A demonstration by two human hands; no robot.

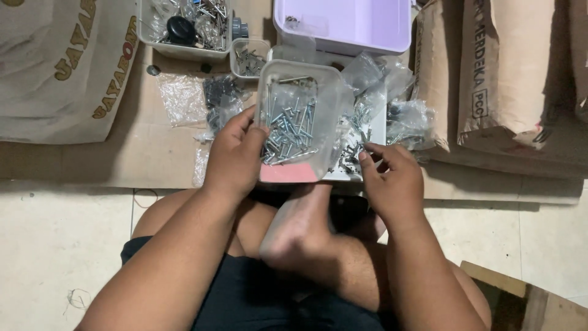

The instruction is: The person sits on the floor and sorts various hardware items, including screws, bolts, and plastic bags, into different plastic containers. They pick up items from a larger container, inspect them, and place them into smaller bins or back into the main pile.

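Clear plastic tub (pixel 298 122) of screws is being steadied by the left hand (pixel 236 156) gripping its near-left edge, while the right hand (pixel 392 178) is pinching screws from the pile (pixel 355 147) just right.

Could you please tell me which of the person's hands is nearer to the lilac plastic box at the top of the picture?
The left. The left hand grips the clear plastic tub of screws just below the lilac plastic box; the right hand is lower, picking among loose screws.
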